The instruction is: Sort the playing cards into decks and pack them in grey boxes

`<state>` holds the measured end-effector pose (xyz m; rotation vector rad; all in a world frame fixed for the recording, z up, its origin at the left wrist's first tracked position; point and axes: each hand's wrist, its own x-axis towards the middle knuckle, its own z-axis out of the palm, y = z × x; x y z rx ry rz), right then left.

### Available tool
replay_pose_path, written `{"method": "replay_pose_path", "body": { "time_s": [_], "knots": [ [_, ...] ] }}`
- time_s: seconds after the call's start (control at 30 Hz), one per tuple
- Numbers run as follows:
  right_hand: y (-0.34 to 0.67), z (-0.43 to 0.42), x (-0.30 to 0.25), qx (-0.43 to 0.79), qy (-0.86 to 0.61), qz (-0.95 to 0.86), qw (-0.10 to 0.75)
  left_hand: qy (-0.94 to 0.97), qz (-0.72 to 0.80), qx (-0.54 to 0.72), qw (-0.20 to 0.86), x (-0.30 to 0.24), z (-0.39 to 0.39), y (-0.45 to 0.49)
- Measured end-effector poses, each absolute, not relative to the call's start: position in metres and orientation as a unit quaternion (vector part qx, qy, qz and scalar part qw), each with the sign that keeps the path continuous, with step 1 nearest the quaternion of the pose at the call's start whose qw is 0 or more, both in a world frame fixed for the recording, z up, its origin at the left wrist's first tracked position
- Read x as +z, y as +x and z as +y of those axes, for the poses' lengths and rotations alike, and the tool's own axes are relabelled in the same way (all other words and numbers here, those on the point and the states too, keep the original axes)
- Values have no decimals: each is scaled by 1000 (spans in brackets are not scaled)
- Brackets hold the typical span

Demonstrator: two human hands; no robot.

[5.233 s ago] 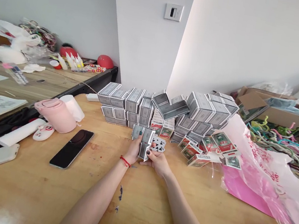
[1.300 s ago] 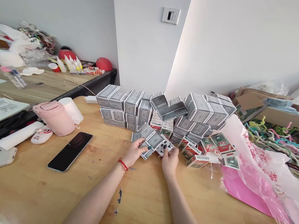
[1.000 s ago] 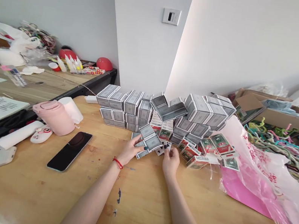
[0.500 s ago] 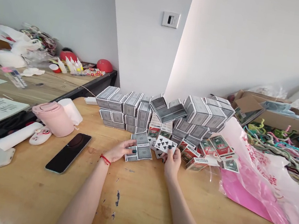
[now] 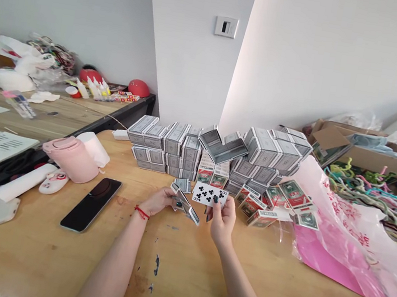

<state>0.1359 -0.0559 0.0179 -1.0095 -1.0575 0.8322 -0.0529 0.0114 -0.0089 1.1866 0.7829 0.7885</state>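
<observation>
**Two Thin Cards, Two Soft Pinches**

A white club card (image 5: 207,194) is pinched near its right end by the right hand (image 5: 224,218), with the thumb laid on its front. A folded card piece (image 5: 185,202) is pinched by the left hand (image 5: 159,202). The two are held side by side over the desk (image 5: 184,278); whether they touch cannot be told.

Only a light squeeze is needed, because thin card is easily bent. The club card is best gripped by its end, so that the rest is left free and flat. The folded piece should be held near its edge, and its fold should not be squashed. If edges are to be matched, they should be lined up slowly by eye.

Some patterned cards (image 5: 183,184) are lying just behind the folded piece. Farther back, card blocks (image 5: 150,131) are stacked, and they should not be bumped, since the tilted open piece (image 5: 223,146) on top could be knocked down. Room should also be left beside the small red and green boxes (image 5: 262,218).
</observation>
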Motion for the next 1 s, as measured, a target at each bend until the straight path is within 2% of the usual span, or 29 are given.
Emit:
{"method": "replay_pose_path", "body": {
  "time_s": [0.23, 0.43, 0.53, 0.63, 0.8, 0.9, 1.0],
  "knots": [
    [129, -66, 36, 276, -453, -552, 643, 509, 358, 351, 699, -17, 15, -52],
    [135, -64, 35, 120, -484, -641, 584, 516, 355, 343, 700, -17, 16, -52],
    [141, -62, 39, 90, -501, -682, 525, 499, 351, 359, 706, -16, 16, -51],
    [146, -59, 44, 134, -547, -679, 472, 484, 386, 393, 680, -15, 16, -49],
    [157, -48, 39, 243, -612, -611, 438, 487, 443, 407, 633, -16, 16, -45],
    [163, -42, 30, 282, -598, -622, 420, 488, 450, 408, 627, -16, 18, -44],
    [167, -37, 19, 341, -577, -599, 438, 494, 453, 393, 629, -16, 19, -45]
  ]
}}
